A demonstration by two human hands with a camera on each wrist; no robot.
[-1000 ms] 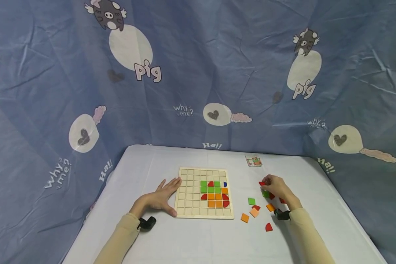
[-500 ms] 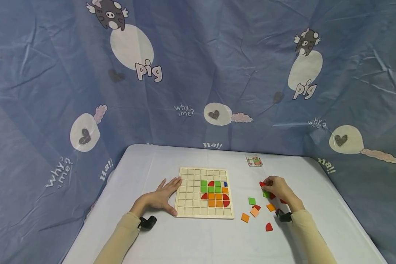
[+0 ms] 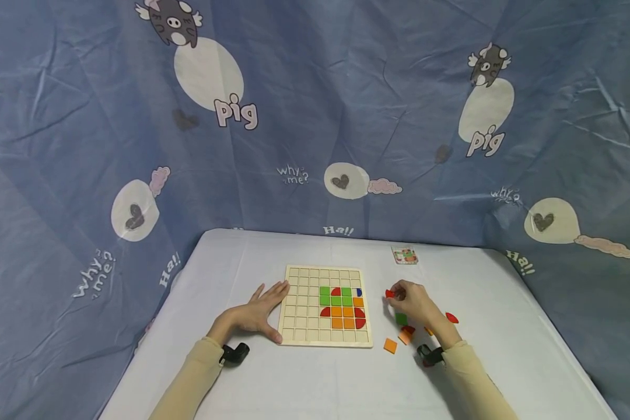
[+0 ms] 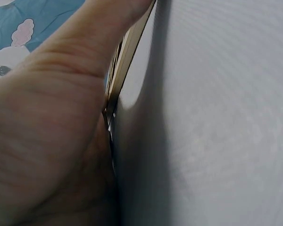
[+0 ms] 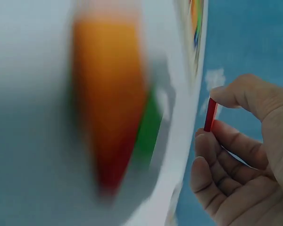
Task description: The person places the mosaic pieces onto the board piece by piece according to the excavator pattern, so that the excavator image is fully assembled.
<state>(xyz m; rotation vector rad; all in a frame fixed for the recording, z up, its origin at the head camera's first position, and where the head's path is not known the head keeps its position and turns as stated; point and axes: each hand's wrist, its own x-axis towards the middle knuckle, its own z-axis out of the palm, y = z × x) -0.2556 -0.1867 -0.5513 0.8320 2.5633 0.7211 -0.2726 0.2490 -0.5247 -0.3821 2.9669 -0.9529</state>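
Note:
A pale wooden grid board [image 3: 300, 335] lies on the white table, its right half bearing green, orange, red and blue tiles. My left hand [image 3: 256, 315] rests along the board's left edge with fingers spread straight; in the left wrist view the palm and a strip of the board's side [image 4: 127, 54] show. To the right of the board, my right hand [image 3: 416, 303] pinches a red tile [image 5: 211, 114] between thumb and fingertips. From the right wrist view, this tile is seen edge-on and raised off the table.
Under and beside the right forearm lie loose tiles: a green tile [image 3: 401, 319], an orange tile [image 3: 391, 346], a red piece [image 3: 452, 318] and others partly hidden. A small picture card [image 3: 405, 255] lies at the back. A blue printed curtain [image 3: 315, 116] hangs behind the table.
My right hand has moved left from the loose tiles toward the board, carrying the red tile. The left hand has stayed in place on the board's edge.

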